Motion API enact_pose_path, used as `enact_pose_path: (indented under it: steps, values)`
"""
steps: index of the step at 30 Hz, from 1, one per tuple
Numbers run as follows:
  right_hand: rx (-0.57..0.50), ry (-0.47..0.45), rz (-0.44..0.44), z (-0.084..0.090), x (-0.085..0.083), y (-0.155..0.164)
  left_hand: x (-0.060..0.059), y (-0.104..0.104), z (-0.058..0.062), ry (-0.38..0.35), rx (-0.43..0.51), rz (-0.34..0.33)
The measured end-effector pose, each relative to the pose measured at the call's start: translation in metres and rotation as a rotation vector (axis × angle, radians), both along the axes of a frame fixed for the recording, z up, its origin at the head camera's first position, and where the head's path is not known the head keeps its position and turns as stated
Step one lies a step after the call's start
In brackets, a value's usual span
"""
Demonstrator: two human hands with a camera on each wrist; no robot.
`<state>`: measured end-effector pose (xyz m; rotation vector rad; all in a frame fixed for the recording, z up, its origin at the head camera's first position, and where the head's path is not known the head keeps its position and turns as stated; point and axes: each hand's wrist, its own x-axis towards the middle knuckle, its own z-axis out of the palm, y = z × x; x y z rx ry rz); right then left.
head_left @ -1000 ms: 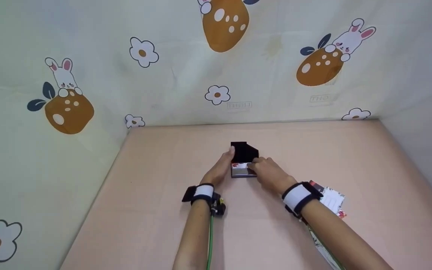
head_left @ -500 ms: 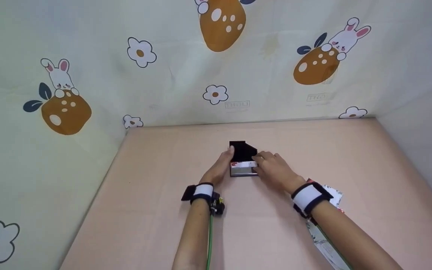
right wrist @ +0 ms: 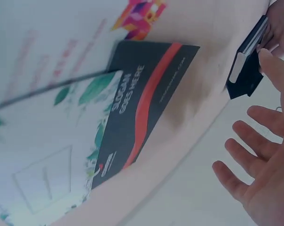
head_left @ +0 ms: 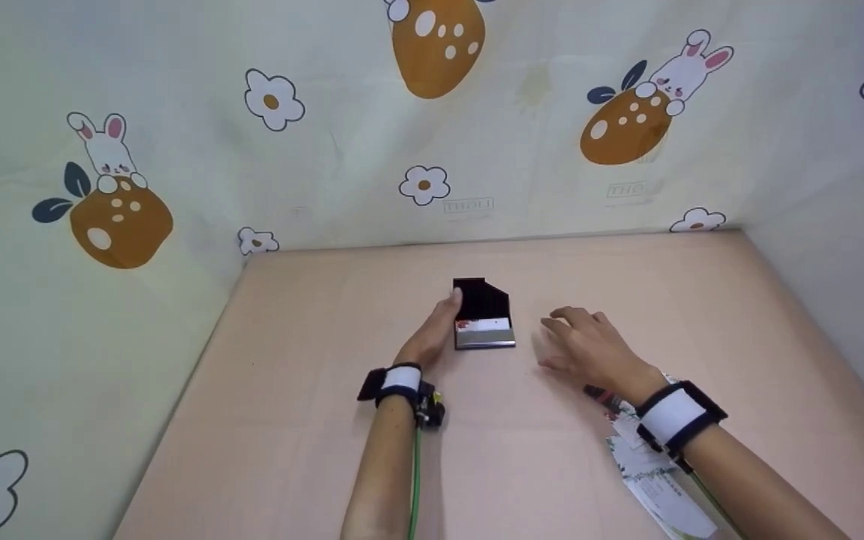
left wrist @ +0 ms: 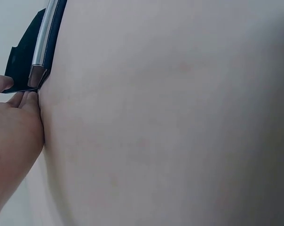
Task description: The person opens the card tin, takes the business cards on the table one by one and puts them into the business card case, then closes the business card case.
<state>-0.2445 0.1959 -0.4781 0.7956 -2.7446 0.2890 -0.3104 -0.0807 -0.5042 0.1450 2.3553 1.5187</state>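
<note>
The black card case [head_left: 483,315] sits open on the surface [head_left: 312,390], near the middle and toward the back wall, its lid standing up behind the tray. Inside the tray lies a card [head_left: 484,326], white with a bit of red at its left end; the front of the case shows a silver metal edge.

My left hand [head_left: 432,337] rests against the case's left side, fingers fairly straight, thumb up by the lid; in the left wrist view my fingertips [left wrist: 19,96] touch the case's corner. It steadies the case rather than wrapping around it.

My right hand [head_left: 589,349] hovers to the right of the case, apart from it, fingers spread and relaxed, holding nothing. Under my right wrist lies a loose heap of cards [head_left: 649,465]; in the right wrist view one is a dark card with a red stripe [right wrist: 142,113], lying over white cards with green leaf prints.

The surface is pale pink, boxed in by cream walls [head_left: 327,150] printed with rabbits, flowers and orange spotted shapes.
</note>
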Motion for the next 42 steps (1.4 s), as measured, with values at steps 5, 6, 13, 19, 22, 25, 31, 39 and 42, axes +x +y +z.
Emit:
enact_pose_path:
  steps: [5,6,13,19,22,25,31,39,42]
  values:
    - [-0.006,-0.029,0.005,0.002,0.014,0.013,0.001,0.001,-0.001,0.009,-0.024,-0.016]
    - [-0.005,-0.034,0.012,0.003,0.017,0.016,0.001,0.001,-0.001,0.008,-0.022,-0.016]
    - [0.002,-0.043,0.036,0.006,0.037,0.036,0.000,0.001,0.001,-0.002,-0.001,0.006]
    - [0.003,-0.026,0.038,0.006,0.051,0.054,0.000,-0.001,-0.002,0.006,0.006,-0.018]
    - [-0.001,-0.011,0.045,0.005,0.056,0.062,0.000,-0.003,-0.002,0.005,0.006,-0.010]
    - [-0.004,-0.023,0.031,0.004,0.060,0.070,0.000,-0.002,-0.002,0.005,0.006,-0.005]
    - [0.004,-0.056,-0.005,0.002,0.064,0.081,0.000,-0.001,-0.002,-0.008,0.000,-0.002]
    - [-0.001,-0.102,-0.060,-0.001,0.068,0.090,0.000,-0.001,-0.001,-0.013,-0.008,-0.004]
    - [0.002,-0.153,-0.094,0.000,0.070,0.096,-0.001,0.000,0.000,-0.008,-0.013,-0.007]
